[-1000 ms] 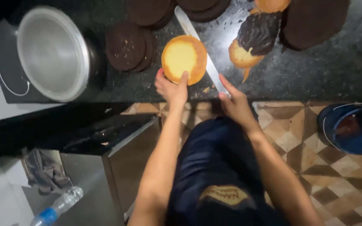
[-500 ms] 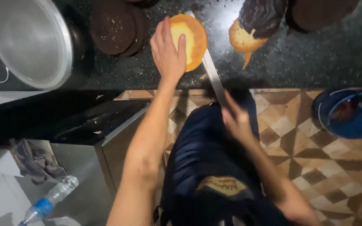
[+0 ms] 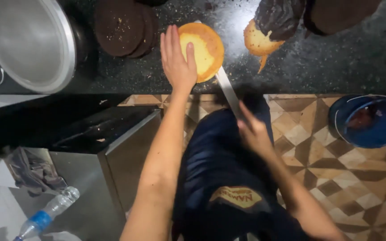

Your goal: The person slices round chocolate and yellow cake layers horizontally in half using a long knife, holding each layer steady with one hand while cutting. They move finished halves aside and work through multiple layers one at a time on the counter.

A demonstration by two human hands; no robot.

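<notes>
Surface: dark speckled stone counter (image 3: 336, 67), strewn with pale crumbs, its front edge running across the upper part of the view.

Item in hand: round yellow sponge cake (image 3: 204, 51) with browned rim, lying flat on the counter near its front edge. The left hand (image 3: 177, 58) rests flat and open on the cake's left part, fingers spread, pressing rather than grasping.

Long knife (image 3: 226, 91): blade passes under or into the cake's right side; the right hand (image 3: 253, 131), blurred, appears closed around the handle off the counter's edge.

Also on the counter: stacked dark chocolate cake rounds (image 3: 121, 29), a large metal pan (image 3: 27, 42), a broken chocolate-topped cake piece (image 3: 266, 31).

Room: patterned brown tile floor (image 3: 362, 174), blue bucket (image 3: 374, 120), steel cabinet (image 3: 94, 151), plastic bottle (image 3: 45, 214).
</notes>
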